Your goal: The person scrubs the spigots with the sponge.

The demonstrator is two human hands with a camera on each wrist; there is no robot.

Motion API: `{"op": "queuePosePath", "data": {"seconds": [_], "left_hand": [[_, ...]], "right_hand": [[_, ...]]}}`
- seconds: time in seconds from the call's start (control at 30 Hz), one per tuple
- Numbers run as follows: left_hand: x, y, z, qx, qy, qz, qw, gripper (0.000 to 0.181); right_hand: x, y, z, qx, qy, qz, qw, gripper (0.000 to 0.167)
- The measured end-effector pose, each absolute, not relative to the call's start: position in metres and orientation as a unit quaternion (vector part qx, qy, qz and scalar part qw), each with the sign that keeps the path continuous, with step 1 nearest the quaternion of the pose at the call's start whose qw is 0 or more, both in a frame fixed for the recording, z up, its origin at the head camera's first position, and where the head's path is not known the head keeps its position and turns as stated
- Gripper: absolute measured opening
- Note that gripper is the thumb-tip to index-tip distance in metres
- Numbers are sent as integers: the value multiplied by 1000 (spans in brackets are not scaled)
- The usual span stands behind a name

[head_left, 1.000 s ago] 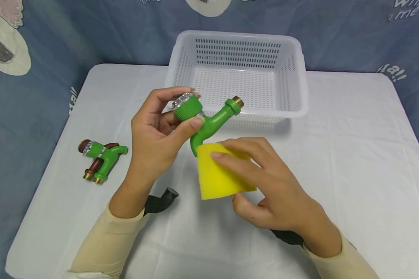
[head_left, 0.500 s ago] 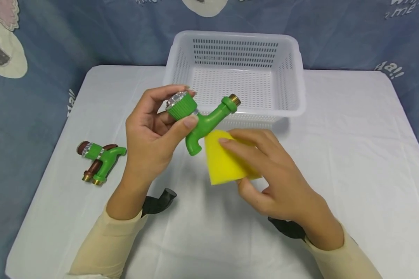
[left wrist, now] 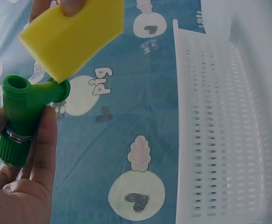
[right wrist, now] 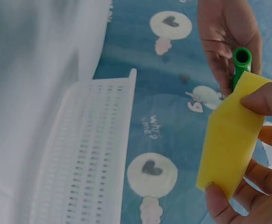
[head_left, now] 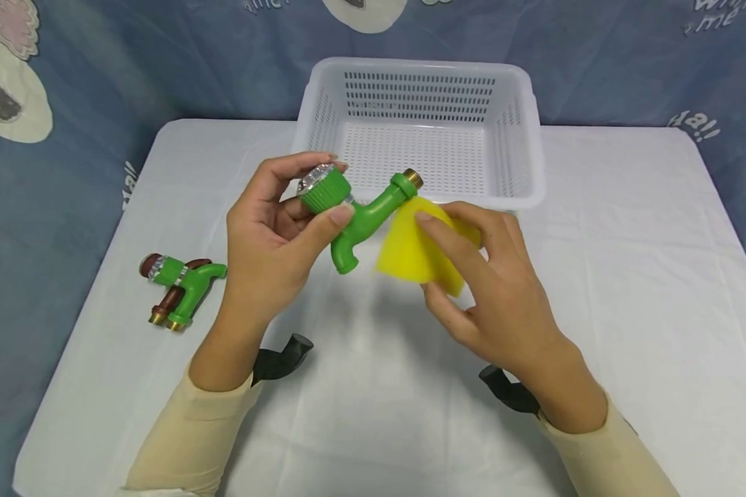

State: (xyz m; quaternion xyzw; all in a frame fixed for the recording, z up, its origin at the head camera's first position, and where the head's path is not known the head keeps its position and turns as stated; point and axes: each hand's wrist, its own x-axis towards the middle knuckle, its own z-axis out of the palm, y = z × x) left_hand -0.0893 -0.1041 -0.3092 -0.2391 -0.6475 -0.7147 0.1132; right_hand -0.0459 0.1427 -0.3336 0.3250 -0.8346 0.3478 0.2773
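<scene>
Blue printed cloth far beyond the white worktop, left hand grips brass-ended green tap, right hand pinches yellow sponge!

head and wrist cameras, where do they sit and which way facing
Head: on the head, facing forward and down at the green tap; left hand, right hand, sleeves show.
Left wrist: on that wrist, facing tap and basket; left hand and right fingers show.
Right wrist: on that wrist, facing the sponge; both hands show.
Both wrist views share tap, sponge, basket.
</scene>
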Motion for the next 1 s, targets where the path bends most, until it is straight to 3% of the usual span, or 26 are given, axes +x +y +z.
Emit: {"op": "queuePosePath", "data": {"seconds": [0.17,0.53,0.73,1.0], "left_hand": [[-90,-103,-310,-237,-646,-716,118,47],[-86,-102,-310,-309,-722,-607,121,56],[-82,-98,-308,-325,-742,-577,102,56],[-84,-95,-311,-358,-762,-529,110,59]], "right_hand": [[-44,144,-332,322,-826,360,289,52],[-42,130,-327,319,-778,365,399,46],[-42,125,-331,339,-794,322,388,48],[-47,143,-331,239,-844,291,381,49]]}}
